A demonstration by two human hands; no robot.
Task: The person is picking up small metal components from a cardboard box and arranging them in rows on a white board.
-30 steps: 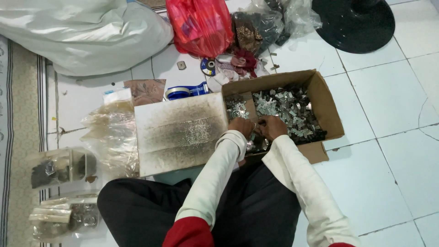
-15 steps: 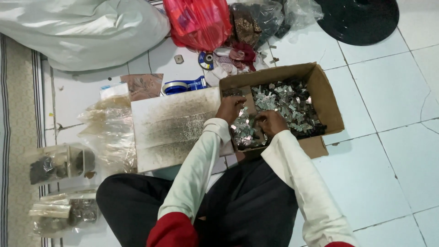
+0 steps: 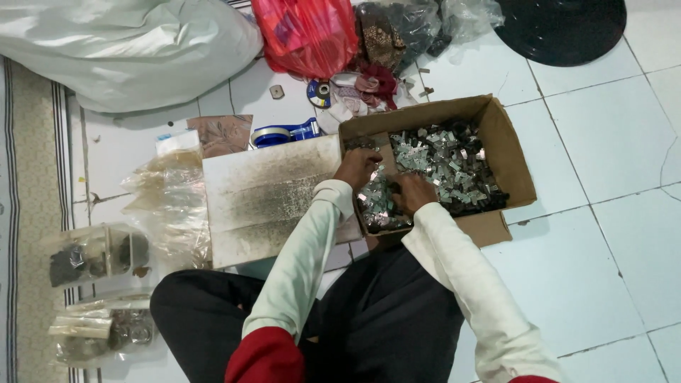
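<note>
You sit on the tiled floor (image 3: 610, 213) with one open cardboard box (image 3: 507, 152) pulled against your knees, so both hands reach in without stretching. Your left hand (image 3: 357, 167) and right hand (image 3: 413, 193) are buried in the heap of small metal clips (image 3: 443, 159), too many to count; whether either hand's fingers are closed on any, you cannot tell. One stained white board (image 3: 273, 198) lies just beside the box. One blue tape dispenser (image 3: 284, 134) and one red plastic bag (image 3: 306, 34) lie beyond.

Brown cardboard box (image 3: 512, 162), silvery metal pieces (image 3: 447, 162), red plastic bag (image 3: 306, 35), white floor tiles (image 3: 610, 234)
</note>
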